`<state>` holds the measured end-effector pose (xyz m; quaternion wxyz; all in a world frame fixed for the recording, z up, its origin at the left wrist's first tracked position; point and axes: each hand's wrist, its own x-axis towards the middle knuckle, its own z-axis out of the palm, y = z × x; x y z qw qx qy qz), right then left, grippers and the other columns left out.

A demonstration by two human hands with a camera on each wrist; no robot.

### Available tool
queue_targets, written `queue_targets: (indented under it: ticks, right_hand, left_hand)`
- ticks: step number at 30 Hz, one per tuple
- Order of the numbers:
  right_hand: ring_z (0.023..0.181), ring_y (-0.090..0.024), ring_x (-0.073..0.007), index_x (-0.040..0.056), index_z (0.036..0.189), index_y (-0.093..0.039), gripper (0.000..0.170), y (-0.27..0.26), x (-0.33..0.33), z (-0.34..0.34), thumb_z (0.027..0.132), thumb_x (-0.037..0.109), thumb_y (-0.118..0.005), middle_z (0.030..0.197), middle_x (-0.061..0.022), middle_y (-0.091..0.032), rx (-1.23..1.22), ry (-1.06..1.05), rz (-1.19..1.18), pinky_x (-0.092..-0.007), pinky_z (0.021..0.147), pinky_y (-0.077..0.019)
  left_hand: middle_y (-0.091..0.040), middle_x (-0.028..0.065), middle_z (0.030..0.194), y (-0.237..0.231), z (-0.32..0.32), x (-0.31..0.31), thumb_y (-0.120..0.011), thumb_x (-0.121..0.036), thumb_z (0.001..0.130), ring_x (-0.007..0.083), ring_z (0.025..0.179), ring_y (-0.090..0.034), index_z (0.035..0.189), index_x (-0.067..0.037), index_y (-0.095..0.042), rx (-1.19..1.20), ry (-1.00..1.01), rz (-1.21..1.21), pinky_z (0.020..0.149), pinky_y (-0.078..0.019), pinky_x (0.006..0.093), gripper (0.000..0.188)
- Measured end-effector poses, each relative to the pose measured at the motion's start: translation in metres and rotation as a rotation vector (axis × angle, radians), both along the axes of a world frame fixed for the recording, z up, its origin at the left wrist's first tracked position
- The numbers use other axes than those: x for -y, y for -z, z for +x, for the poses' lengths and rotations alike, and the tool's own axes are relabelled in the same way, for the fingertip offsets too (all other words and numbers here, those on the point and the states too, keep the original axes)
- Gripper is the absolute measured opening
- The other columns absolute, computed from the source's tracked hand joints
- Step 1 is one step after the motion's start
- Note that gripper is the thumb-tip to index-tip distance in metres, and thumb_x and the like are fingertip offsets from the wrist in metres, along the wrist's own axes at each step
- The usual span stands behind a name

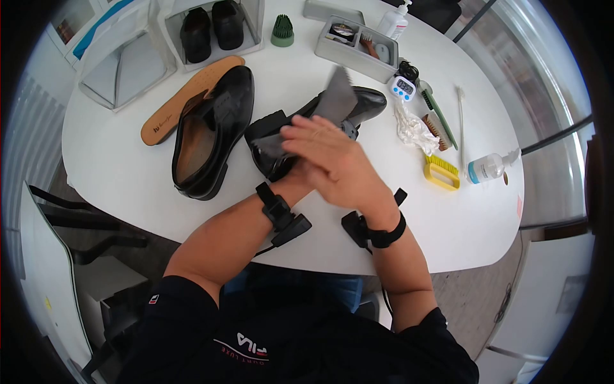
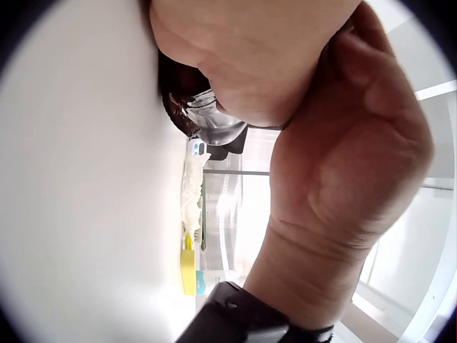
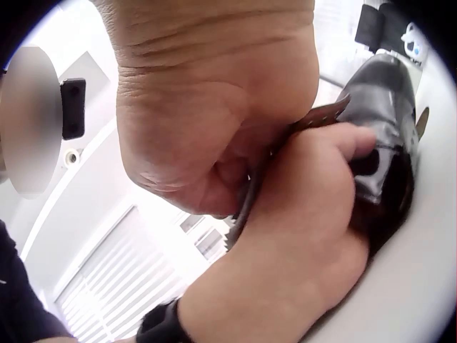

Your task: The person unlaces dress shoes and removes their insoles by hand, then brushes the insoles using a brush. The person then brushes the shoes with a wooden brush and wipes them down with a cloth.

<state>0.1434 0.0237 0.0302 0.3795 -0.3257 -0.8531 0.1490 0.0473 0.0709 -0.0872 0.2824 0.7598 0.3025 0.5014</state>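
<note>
A dark grey piece with zigzag edges spans a black shoe; one end sticks up, another shows left of the hands. My right hand crosses over my left and hides most of it. In the right wrist view, curled fingers of my right hand grip the piece, whose perforated brownish part shows. My left hand lies against it, thumb reaching to the shoe; its other fingers are hidden. The left wrist view has my left hand beside my right.
Another black shoe and a tan insole lie left. Behind are a shoe box, green brush and grey tin. On the right are a timer, crumpled cloth, yellow brush and bottle.
</note>
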Motion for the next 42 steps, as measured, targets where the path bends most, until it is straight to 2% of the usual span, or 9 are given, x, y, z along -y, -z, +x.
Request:
queue_targets:
  ticks: [4, 6, 11, 19, 22, 31, 34, 38, 42]
  right_hand:
    - [0.138, -0.058, -0.0363, 0.0032, 0.116, -0.073, 0.047, 0.007, -0.007, 0.014, 0.074, -0.009, -0.058, 0.136, -0.0138, -0.070, -0.144, 0.080, -0.040, -0.0536, 0.123, -0.0338]
    - [0.139, -0.058, -0.0349, 0.0049, 0.117, -0.074, 0.048, -0.007, -0.005, 0.019, 0.074, -0.010, -0.058, 0.136, -0.0130, -0.070, 0.032, 0.270, 0.140, -0.0541, 0.123, -0.0339]
    - [0.130, -0.063, -0.0327, 0.0075, 0.105, -0.078, 0.023, 0.003, -0.011, 0.033, 0.085, 0.001, -0.071, 0.125, -0.0101, -0.074, 0.058, 0.325, 0.108, -0.0546, 0.117, -0.0414]
    - [0.098, -0.069, -0.0195, 0.0002, 0.103, -0.077, 0.021, -0.012, -0.002, 0.046, 0.083, 0.004, -0.083, 0.102, -0.0076, -0.073, -0.171, 0.297, -0.338, -0.0309, 0.087, -0.0541]
    - [0.082, -0.068, -0.0227, 0.0021, 0.098, -0.078, 0.020, -0.016, 0.000, 0.035, 0.080, 0.003, -0.083, 0.090, -0.0087, -0.072, -0.150, 0.373, -0.229, -0.0338, 0.071, -0.0549]
    - [0.072, -0.058, -0.0093, -0.0001, 0.113, -0.074, 0.035, -0.009, -0.004, 0.053, 0.083, 0.012, -0.087, 0.078, -0.0015, -0.064, -0.189, 0.350, -0.616, -0.0272, 0.067, -0.0502]
    - [0.071, -0.056, -0.0089, -0.0005, 0.120, -0.072, 0.042, -0.010, -0.004, 0.052, 0.085, 0.016, -0.087, 0.076, -0.0005, -0.062, -0.256, 0.344, -0.628, -0.0262, 0.065, -0.0485]
    - [0.072, -0.057, -0.0096, -0.0010, 0.115, -0.074, 0.035, 0.003, -0.009, 0.048, 0.088, 0.018, -0.085, 0.077, -0.0004, -0.064, -0.342, 0.371, -0.672, -0.0257, 0.065, -0.0482]
    - [0.075, -0.060, -0.0097, -0.0027, 0.099, -0.077, 0.022, 0.006, -0.009, 0.053, 0.092, 0.018, -0.080, 0.081, -0.0031, -0.068, -0.394, 0.437, -0.561, -0.0266, 0.069, -0.0491]
  left_hand:
    - [-0.068, 0.0185, 0.125, -0.016, -0.002, 0.002, -0.066, -0.019, 0.097, 0.0348, 0.116, -0.067, 0.132, -0.005, -0.060, -0.031, -0.017, 0.029, 0.095, -0.0548, 0.0424, 0.038]
    - [-0.063, 0.0180, 0.134, -0.025, 0.000, 0.007, -0.066, -0.018, 0.097, 0.0328, 0.122, -0.064, 0.135, -0.004, -0.057, -0.040, -0.044, -0.046, 0.097, -0.0532, 0.0429, 0.041]
    - [-0.070, 0.0182, 0.119, -0.036, 0.001, 0.008, -0.063, -0.012, 0.097, 0.0338, 0.108, -0.068, 0.129, -0.003, -0.061, 0.005, -0.005, -0.250, 0.088, -0.0547, 0.0441, 0.033]
    - [-0.073, 0.0144, 0.103, -0.040, 0.000, 0.008, -0.059, -0.012, 0.102, 0.0261, 0.093, -0.068, 0.115, -0.003, -0.068, -0.085, -0.029, -0.271, 0.079, -0.0543, 0.0399, 0.018]
    - [-0.073, 0.0126, 0.100, -0.039, 0.005, 0.008, -0.057, -0.014, 0.104, 0.0244, 0.091, -0.068, 0.111, -0.002, -0.068, 0.037, 0.029, -0.334, 0.078, -0.0541, 0.0395, 0.018]
    - [-0.073, 0.0148, 0.106, -0.044, -0.009, 0.005, -0.054, -0.023, 0.106, 0.0272, 0.097, -0.069, 0.112, -0.004, -0.068, -0.200, 0.090, -0.339, 0.079, -0.0536, 0.0410, 0.024]
    - [-0.073, 0.0157, 0.105, -0.047, -0.005, 0.006, -0.057, -0.022, 0.104, 0.0295, 0.097, -0.069, 0.111, -0.003, -0.068, -0.057, 0.075, -0.338, 0.079, -0.0537, 0.0425, 0.022]
    - [-0.073, 0.0160, 0.108, -0.054, -0.008, 0.005, -0.060, -0.019, 0.102, 0.0310, 0.100, -0.070, 0.112, -0.003, -0.068, -0.218, 0.074, -0.457, 0.082, -0.0544, 0.0421, 0.021]
    - [-0.074, 0.0163, 0.114, -0.021, -0.004, 0.003, -0.063, -0.019, 0.101, 0.0331, 0.105, -0.071, 0.119, -0.003, -0.069, -0.178, -0.036, -0.183, 0.086, -0.0555, 0.0421, 0.024]
